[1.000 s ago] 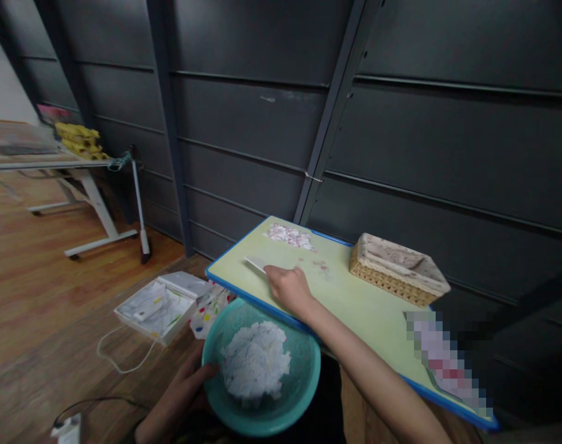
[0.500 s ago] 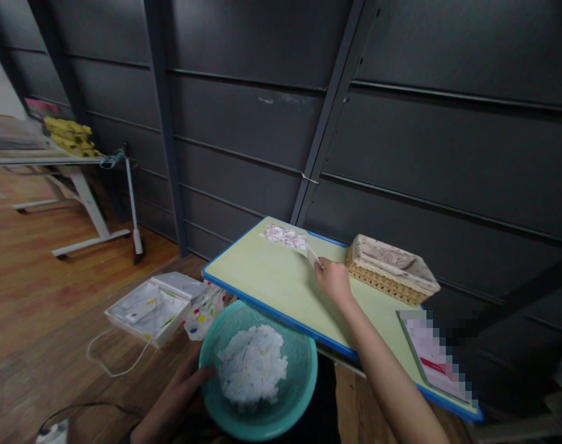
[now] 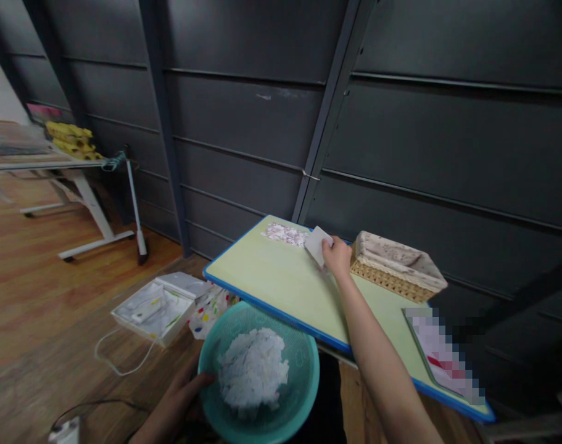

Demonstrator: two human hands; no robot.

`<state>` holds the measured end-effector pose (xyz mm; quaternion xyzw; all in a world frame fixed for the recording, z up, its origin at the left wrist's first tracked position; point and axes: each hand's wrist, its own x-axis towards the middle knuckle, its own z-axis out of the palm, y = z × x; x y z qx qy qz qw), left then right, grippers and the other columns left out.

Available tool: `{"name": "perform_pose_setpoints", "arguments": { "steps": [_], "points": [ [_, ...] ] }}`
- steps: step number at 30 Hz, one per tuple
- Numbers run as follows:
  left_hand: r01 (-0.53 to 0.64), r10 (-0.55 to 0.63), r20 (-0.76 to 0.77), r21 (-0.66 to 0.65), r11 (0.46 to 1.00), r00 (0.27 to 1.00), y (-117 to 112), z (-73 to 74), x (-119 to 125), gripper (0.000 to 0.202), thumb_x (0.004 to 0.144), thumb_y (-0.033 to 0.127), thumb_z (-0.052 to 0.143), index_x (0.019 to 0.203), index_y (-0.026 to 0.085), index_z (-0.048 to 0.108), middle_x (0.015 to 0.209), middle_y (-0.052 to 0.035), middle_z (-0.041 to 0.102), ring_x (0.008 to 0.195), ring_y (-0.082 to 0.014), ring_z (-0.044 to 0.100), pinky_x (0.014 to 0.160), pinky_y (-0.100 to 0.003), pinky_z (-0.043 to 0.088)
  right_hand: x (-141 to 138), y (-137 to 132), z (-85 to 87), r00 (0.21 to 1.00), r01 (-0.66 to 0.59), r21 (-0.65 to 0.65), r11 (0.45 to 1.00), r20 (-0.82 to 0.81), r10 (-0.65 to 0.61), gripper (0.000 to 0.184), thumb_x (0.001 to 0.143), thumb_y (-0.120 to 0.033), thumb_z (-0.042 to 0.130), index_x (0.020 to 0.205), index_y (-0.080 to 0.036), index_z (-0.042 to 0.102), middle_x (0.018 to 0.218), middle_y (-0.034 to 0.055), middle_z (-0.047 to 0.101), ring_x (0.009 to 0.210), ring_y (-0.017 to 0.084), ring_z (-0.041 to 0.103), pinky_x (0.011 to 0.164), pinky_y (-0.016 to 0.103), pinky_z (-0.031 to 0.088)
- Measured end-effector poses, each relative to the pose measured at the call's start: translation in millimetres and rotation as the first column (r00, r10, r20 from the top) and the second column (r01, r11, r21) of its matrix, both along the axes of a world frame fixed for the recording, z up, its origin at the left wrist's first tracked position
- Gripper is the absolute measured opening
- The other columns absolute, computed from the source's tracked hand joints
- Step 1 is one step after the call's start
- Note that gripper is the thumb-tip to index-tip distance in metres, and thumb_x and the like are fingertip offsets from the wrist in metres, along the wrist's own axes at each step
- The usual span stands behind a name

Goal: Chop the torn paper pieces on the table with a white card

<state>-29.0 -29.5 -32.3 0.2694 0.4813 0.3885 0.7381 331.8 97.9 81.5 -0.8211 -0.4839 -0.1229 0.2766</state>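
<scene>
My right hand point(image 3: 338, 256) pinches a small white card point(image 3: 318, 245) above the pale yellow table point(image 3: 266, 277). Just left of the card, a patch of small whitish-pink pieces point(image 3: 285, 234) lies flat on the tabletop. My left hand point(image 3: 195, 385) grips the left rim of a teal plastic basket point(image 3: 306, 382), its thumb over the edge and the other fingers hidden. In that basket is a heap of white paper-like scraps point(image 3: 255, 370). The basket sits low at the table's near blue edge.
A fabric-lined wicker basket point(image 3: 392, 287) stands at the table's back right, near a partly blurred flat item point(image 3: 442, 357). On the floor at left are an open white box point(image 3: 155, 308), a cable and a dotted bag point(image 3: 211, 311). Behind rises a dark panelled wall point(image 3: 243, 123).
My right hand has moved slightly right and up, turning the card so that its broad face shows. My left hand keeps its hold on the teal basket.
</scene>
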Motion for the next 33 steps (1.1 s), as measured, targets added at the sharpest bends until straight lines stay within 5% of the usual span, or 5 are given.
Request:
{"name": "perform_pose_setpoints", "arguments": {
  "steps": [33],
  "points": [
    [-0.012,0.008,-0.080,-0.044,0.999,0.997,-1,6.7,2,0.091,0.046,0.034,0.087,0.129,0.015,0.054,0.091,-0.0102,0.079,0.089,-0.0355,0.071,0.065,-0.037,0.059,20,1,-1.4,0.982,-0.038,0.120,0.992,-0.181,0.059,0.037,0.076,-0.032,0.047,0.092,-0.010,0.073,0.086,0.0141,0.072,0.078,0.023,0.064,0.070,0.027,0.044]
  ]
}}
